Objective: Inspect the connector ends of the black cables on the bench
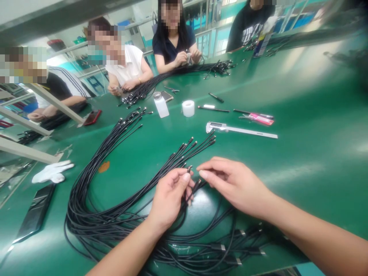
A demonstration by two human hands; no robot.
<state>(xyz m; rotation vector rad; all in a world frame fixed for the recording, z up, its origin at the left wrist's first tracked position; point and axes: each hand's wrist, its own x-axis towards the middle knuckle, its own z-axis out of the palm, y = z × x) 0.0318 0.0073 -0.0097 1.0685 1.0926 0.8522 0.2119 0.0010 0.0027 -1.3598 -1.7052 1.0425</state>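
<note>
My left hand [171, 191] is closed on a black cable, its small metal-tipped plug [189, 169] poking up between thumb and forefinger. Another black plug [197, 184] shows just below, between the two hands. To its right my right hand [230, 182] has thumb and forefinger brought together near the plug; whether anything tiny is between them is hidden. A large bundle of black cables [83, 191] curves round on the green table under and left of my hands. Small plugs [192, 142] point up ahead, and larger plugs [221, 247] lie in front of me.
Ahead lie a digital caliper [244, 130], a roll of white tape [188, 109], a white bottle [161, 105] and pens [214, 109]. On the left are a white glove [53, 171] and a black phone [37, 211]. Several co-workers sit across the table, with more cable bundles [184, 73].
</note>
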